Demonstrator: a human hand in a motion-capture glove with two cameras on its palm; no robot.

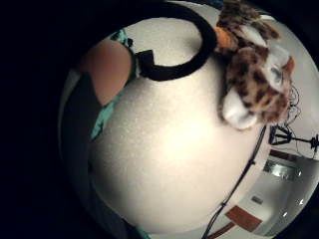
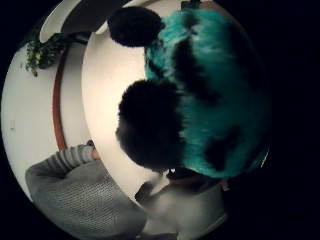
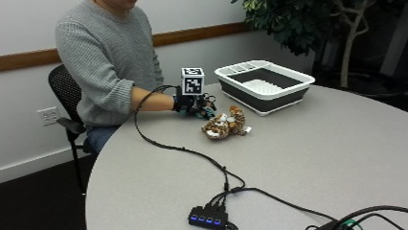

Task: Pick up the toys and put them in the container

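Curling around a teal plush toy (image 2: 210, 95) with black patches, the fingers of the gloved right hand (image 3: 188, 104) appear to close on it; the thumb-side palm view is nearly filled by that fur, and in the outside view a bit of teal shows just under the glove, so the toy reads as gripped rather than merely near the palm. The hand sits low over the table (image 3: 306, 158), close to the person's side of it, with the forearm reaching out from a grey sleeve (image 3: 105, 91). Just beside the hand lies the second toy, a spotted leopard plush (image 3: 225, 123), resting on its side on the tabletop and not touched by anything. Farther out, beyond the leopard, stands the container (image 3: 265, 86), a white-rimmed, dark-walled tub with an open top and nothing visible in it. Taking the nearer toy first seems sensible, since the carry to the tub passes over the leopard. Both toys are not yet in the container, so the task looks barely begun.
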